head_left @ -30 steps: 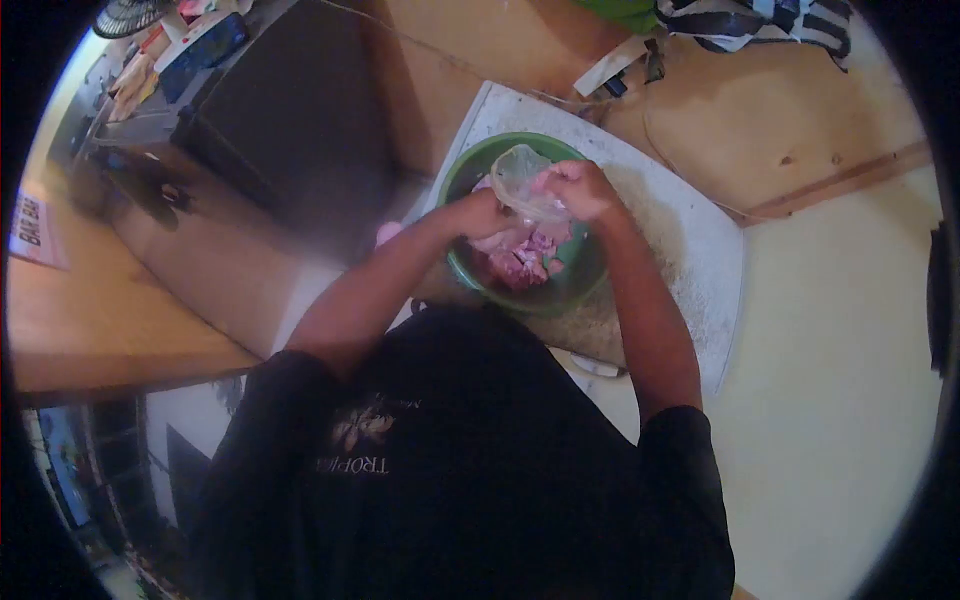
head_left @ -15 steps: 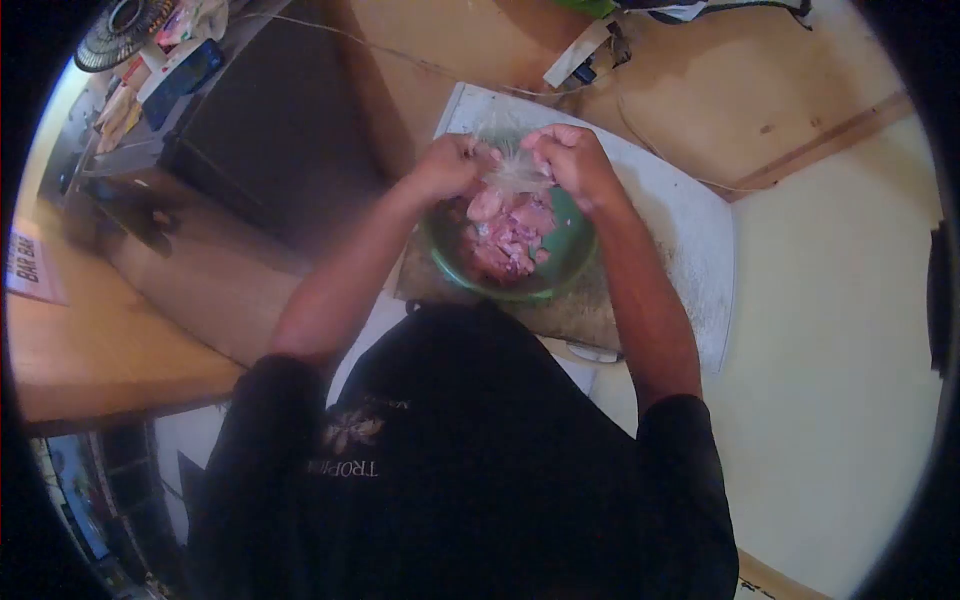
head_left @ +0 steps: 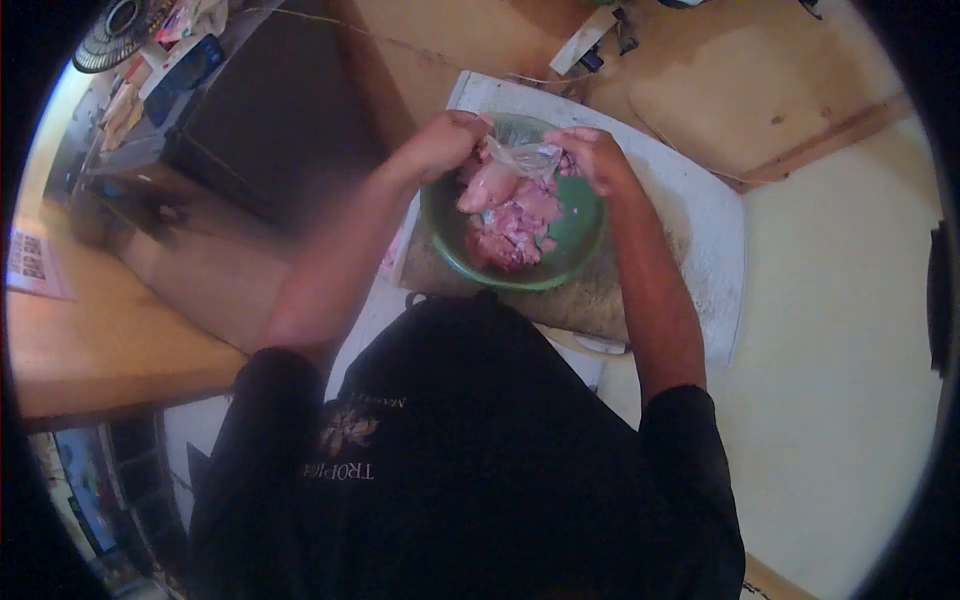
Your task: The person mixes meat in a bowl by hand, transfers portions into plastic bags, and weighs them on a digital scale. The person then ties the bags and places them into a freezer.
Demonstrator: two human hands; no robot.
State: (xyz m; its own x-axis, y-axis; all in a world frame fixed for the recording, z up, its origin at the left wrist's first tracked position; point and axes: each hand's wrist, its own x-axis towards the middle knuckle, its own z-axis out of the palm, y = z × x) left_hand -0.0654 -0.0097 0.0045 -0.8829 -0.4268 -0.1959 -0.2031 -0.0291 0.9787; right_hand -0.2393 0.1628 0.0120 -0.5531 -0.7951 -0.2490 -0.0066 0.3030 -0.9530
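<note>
A clear plastic bag (head_left: 524, 158) is stretched between my two hands, over the far half of a green basin (head_left: 582, 240). My left hand (head_left: 450, 145) is closed on the bag's left side, with the fingertips pinched together. On the opposite side, my right hand (head_left: 588, 155) grips the bag's edge with bent fingers. Pieces of raw meat (head_left: 510, 225) lie heaped in the basin below. One larger pale pink piece (head_left: 490, 188) sits right at the bag's underside.
The basin stands on a worn white tabletop (head_left: 690, 220) with a brownish, stained near part. A dark cabinet (head_left: 280, 120) is at the left, beside a wooden counter (head_left: 110, 340). A fan (head_left: 110, 35) shows at the upper left. A pale wall (head_left: 830, 300) bounds the right.
My hands have spread apart, pulling the bag wider and flatter between them. More of the meat shows beneath it. The whole view has shifted slightly.
</note>
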